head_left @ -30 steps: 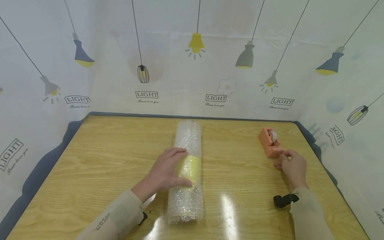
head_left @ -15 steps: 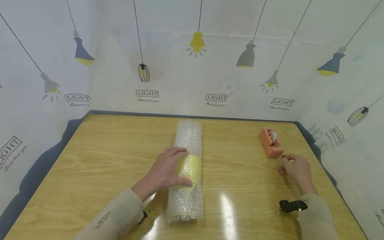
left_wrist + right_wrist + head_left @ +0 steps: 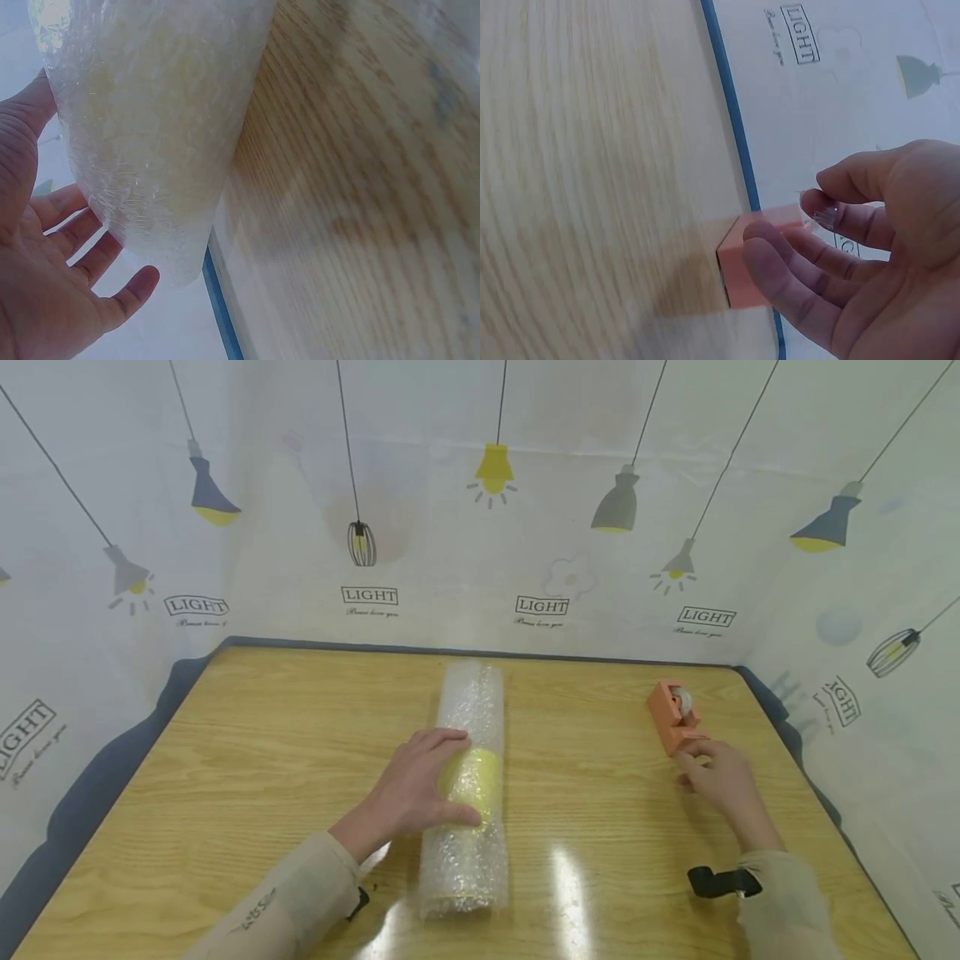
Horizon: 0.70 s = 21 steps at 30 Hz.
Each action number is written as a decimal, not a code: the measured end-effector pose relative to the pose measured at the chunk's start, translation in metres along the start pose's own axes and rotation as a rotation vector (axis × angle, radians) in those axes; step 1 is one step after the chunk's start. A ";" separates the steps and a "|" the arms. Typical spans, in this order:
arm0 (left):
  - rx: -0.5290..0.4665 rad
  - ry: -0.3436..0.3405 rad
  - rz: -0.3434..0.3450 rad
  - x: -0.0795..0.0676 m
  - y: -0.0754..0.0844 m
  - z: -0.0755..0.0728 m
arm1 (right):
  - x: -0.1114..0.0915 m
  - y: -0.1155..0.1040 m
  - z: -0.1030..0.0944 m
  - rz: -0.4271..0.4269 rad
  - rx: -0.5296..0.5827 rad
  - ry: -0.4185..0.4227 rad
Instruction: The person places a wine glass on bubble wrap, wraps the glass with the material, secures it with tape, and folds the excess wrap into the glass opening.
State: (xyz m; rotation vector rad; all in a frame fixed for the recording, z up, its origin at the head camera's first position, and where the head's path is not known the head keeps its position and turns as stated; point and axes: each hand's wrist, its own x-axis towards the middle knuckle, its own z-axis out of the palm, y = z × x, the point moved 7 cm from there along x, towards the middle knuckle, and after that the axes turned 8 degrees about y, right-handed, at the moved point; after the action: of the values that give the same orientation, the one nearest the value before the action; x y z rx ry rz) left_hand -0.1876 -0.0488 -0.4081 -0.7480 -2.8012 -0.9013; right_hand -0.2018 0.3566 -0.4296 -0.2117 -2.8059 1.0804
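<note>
A bubble-wrapped roll with a yellow band showing through lies lengthwise in mid-table. My left hand rests on its left side, thumb and fingers spread along it. The left wrist view shows the fingertips touching the bubble wrap and the little finger standing off. At the right, an orange tape dispenser holds a roll of clear tape. My right hand is at its front end. Between right thumb and index finger is a small piece of clear tape; the other fingers are bent, overlapping the dispenser.
The wooden table has a dark blue border along its far edge. Behind and beside it stand white walls printed with lamps. Black straps show at both cuffs.
My right hand drew back slightly from the dispenser toward the right, then moved left again to its front end. My left hand and the wrapped roll have stayed in place.
</note>
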 end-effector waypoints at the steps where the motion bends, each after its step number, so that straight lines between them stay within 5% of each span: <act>1: -0.002 0.000 0.000 0.000 0.000 0.000 | 0.000 -0.004 0.001 -0.018 0.002 -0.003; 13: -0.008 -0.006 -0.003 0.000 -0.001 0.000 | -0.005 -0.064 0.020 -0.280 0.031 -0.046; 21: -0.006 -0.012 -0.011 0.000 -0.002 0.001 | -0.008 -0.104 0.034 -0.345 0.121 -0.175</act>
State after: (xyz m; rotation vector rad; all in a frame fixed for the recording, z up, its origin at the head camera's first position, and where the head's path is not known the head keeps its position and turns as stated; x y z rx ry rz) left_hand -0.1883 -0.0493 -0.4099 -0.7425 -2.8167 -0.9099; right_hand -0.2084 0.2564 -0.3850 0.3821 -2.7636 1.2248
